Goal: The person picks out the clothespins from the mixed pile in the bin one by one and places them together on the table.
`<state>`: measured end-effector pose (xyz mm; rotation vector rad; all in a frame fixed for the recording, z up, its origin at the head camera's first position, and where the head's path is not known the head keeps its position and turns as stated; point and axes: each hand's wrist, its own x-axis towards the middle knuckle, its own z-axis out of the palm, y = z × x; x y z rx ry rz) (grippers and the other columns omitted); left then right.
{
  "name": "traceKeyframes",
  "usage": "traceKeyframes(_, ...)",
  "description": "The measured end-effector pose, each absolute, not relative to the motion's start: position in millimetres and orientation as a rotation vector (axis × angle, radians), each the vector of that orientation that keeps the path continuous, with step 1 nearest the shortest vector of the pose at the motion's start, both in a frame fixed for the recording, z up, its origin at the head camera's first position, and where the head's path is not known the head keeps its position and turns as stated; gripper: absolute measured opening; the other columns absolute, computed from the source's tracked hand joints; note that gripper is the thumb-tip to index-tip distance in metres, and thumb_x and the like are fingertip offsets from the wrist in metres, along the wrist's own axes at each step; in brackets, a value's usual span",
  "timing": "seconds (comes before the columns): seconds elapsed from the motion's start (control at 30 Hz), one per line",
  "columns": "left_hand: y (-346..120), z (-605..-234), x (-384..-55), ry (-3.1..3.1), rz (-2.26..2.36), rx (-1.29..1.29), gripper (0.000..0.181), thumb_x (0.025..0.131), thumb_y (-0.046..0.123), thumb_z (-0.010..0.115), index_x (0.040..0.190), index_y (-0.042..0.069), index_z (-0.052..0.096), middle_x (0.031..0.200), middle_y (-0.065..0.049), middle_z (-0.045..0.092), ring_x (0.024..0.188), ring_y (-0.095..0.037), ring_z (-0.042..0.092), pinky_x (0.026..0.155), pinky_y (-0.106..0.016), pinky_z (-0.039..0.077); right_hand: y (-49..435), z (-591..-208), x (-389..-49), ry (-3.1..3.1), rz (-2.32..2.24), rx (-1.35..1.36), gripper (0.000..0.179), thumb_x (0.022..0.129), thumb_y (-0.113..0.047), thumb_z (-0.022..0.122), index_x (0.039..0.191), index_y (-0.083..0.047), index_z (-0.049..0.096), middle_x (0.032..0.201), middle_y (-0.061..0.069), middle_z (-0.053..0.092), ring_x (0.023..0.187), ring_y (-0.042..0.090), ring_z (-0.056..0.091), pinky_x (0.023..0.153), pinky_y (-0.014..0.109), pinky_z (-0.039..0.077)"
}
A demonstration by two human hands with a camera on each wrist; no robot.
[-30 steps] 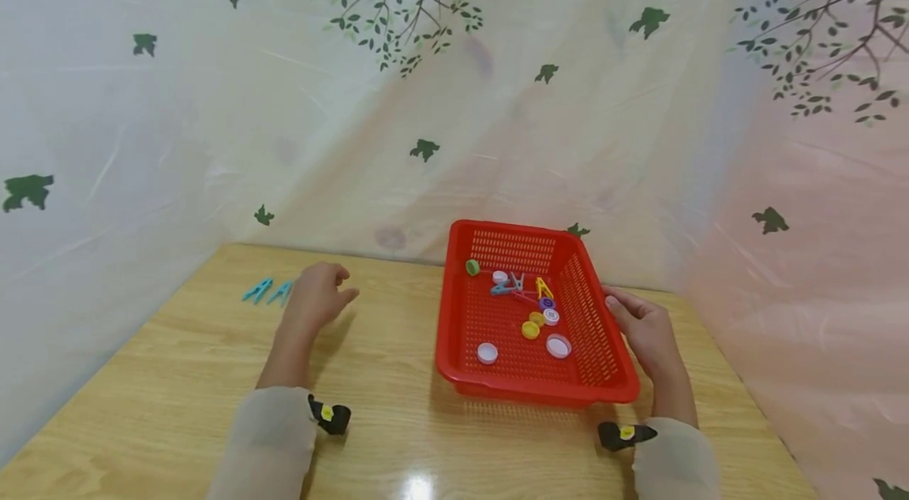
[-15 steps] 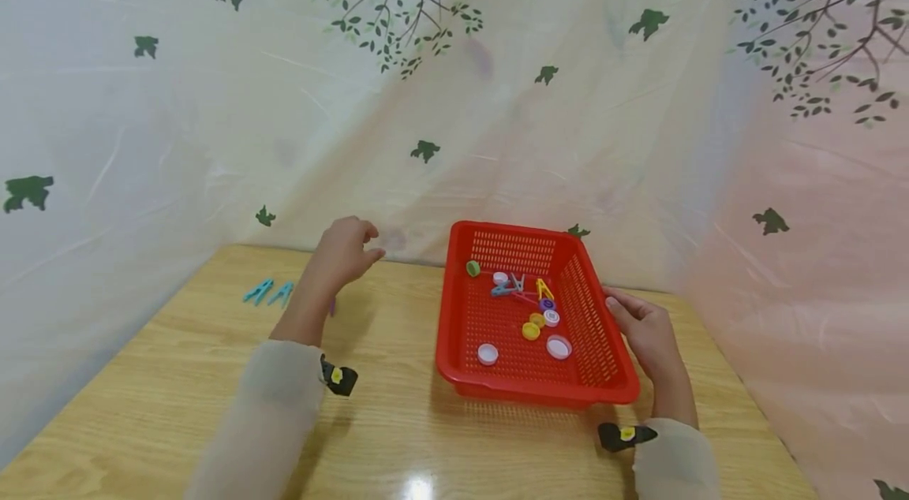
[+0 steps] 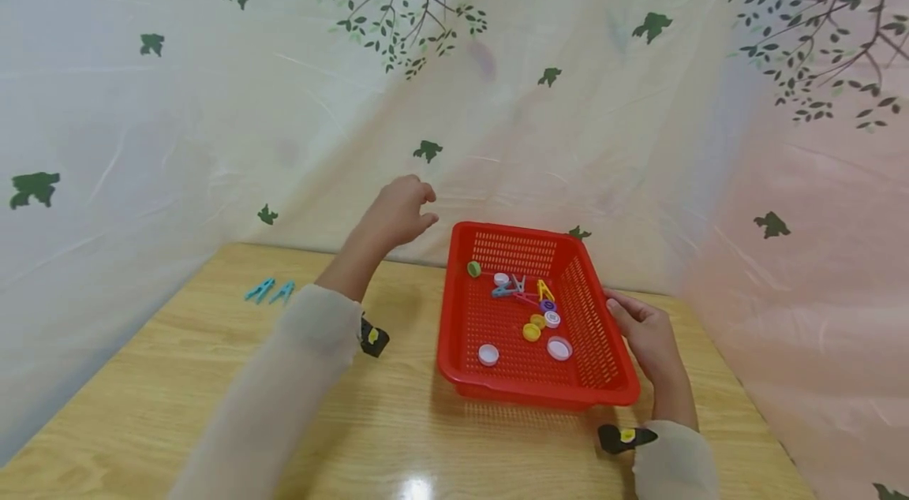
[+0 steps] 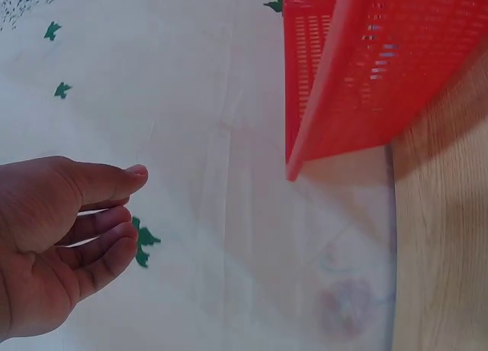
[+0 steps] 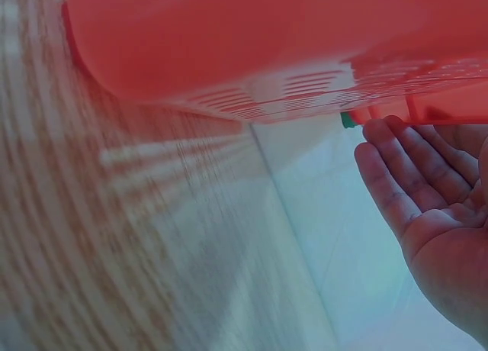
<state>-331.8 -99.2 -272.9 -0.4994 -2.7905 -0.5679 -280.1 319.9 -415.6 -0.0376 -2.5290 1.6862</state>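
My left hand [image 3: 399, 210] is raised in front of the backdrop, just left of the red plastic basket [image 3: 447, 311]. Its fingers are loosely bent, and a gap with nothing visible in it shows between thumb and fingers [image 4: 103, 240]. At the basket's right side my right hand [image 3: 645, 330] holds the rim, the thumb at the edge and the fingers [image 5: 396, 187] beneath it. Inside lie a white bottle cap [image 3: 488, 355], a yellow cap [image 3: 531, 332], a green cap [image 3: 473, 269], a yellow clothespin [image 3: 544, 290], and other small caps and clips.
Two blue clothespins, a left one [image 3: 259, 289] and a right one [image 3: 282, 292], lie at the back left of the wooden table [image 3: 170, 374]. A pale backdrop sheet [image 3: 341, 90] with printed leaves rises behind the table's far edge.
My left hand has moved up and to the right, from beside the blue clothespins to near the basket's back left corner. The right hand and the basket have stayed put.
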Motion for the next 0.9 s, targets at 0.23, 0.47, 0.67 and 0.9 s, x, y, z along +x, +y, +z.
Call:
traceKeyframes(0.23, -68, -271, -345, -2.809, -0.516, -0.557, 0.032, 0.097, 0.02, 0.071, 0.124, 0.004, 0.066, 0.118, -0.011, 0.064, 0.1, -0.024, 0.058, 0.093, -0.036, 0.055, 318, -416, -278, -2.531, 1.692, -0.055, 0.055, 0.104, -0.044, 0.056, 0.149, -0.011, 0.055, 0.145, 0.018, 0.057, 0.103, 0.002, 0.065, 0.085, 0.02, 0.055)
traceKeyframes(0.47, -38, -275, -357, -2.84, -0.407, -0.671, 0.032, 0.098, 0.021, 0.07, 0.126, 0.007, 0.065, 0.117, -0.008, 0.064, 0.101, -0.021, 0.058, 0.095, -0.032, 0.053, 318, -417, -279, -2.528, 1.664, -0.052, 0.056, 0.104, -0.044, 0.057, 0.148, -0.01, 0.055, 0.143, 0.016, 0.06, 0.1, 0.001, 0.066, 0.084, 0.02, 0.055)
traceKeyframes(0.67, -15, -280, -361, -2.858, -0.433, -0.738, 0.032, 0.097, 0.021, 0.071, 0.127, 0.009, 0.065, 0.12, -0.006, 0.065, 0.102, -0.019, 0.06, 0.096, -0.03, 0.053, 318, -416, -280, -2.515, 1.671, -0.053, 0.054, 0.103, -0.042, 0.058, 0.146, -0.009, 0.057, 0.135, 0.008, 0.066, 0.099, -0.001, 0.067, 0.083, 0.019, 0.055)
traceKeyframes(0.9, 10, -289, -362, -2.829, -0.472, -0.81, 0.034, 0.097, 0.024, 0.072, 0.127, 0.01, 0.065, 0.119, -0.005, 0.064, 0.101, -0.016, 0.059, 0.095, -0.03, 0.053, 317, -415, -280, -2.51, 1.673, -0.051, 0.054, 0.103, -0.043, 0.059, 0.146, -0.009, 0.057, 0.135, 0.009, 0.066, 0.098, 0.001, 0.067, 0.083, 0.02, 0.056)
